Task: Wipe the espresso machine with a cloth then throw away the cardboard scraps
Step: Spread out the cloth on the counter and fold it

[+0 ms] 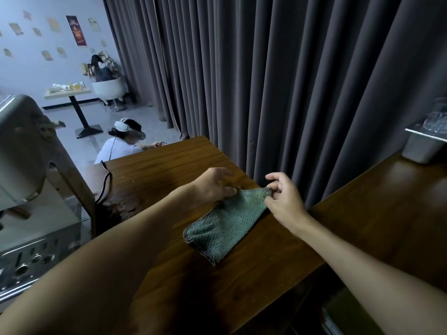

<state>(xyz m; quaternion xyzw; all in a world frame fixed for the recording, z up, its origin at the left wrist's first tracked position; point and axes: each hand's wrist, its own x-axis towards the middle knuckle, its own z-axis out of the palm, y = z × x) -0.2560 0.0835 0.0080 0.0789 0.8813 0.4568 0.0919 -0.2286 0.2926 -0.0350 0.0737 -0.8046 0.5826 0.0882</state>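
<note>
over on the wooden counter (242,298), right of the espresso machine (29,153), got the green cloth (225,226) lying flat, right hand (283,197) pinching its far corner, left hand (212,184) at the other corner, grip too blurry to call, probably to pick it up for wiping.

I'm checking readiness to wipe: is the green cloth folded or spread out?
Folded, it seems: the cloth lies on the counter with a doubled, rounded near edge, while the right hand pinches its far corner.
</note>
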